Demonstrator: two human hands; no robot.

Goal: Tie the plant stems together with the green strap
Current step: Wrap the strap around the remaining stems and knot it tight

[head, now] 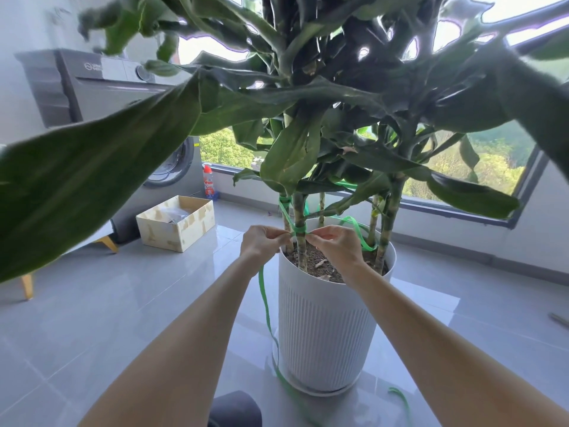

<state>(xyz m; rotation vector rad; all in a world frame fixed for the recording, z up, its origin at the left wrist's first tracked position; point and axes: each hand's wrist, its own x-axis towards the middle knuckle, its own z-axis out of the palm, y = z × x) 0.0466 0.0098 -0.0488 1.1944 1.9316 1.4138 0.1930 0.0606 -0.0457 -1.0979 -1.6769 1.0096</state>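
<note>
Looking down in the head view: the plant stems [300, 211] stand upright in the soil [320, 263], long axes vertical, pale green and ringed like cane. The green strap [298, 231], a flat, narrow, bright band, is wound horizontally round the front stem just above the soil. A second winding sits higher on the neighbouring stem to the left and is joined to the lower one by a slanting run. A further loop arcs rightward toward the rear stems.

The left hand [261, 245] pinches the strap just left of the lower winding, fingers curled. The right hand [335, 245] pinches it just right, fingers likewise curled. From the left hand a loose tail hangs beside the white ribbed pot [323, 328] down to the grey tiled floor [123, 303].

Broad dark leaves [77, 186] spread overhead. Behind at left stand a grey washing machine [175, 167], an open cardboard box [175, 223] and a red-capped bottle [209, 181]. A window [498, 155] shows trees.
</note>
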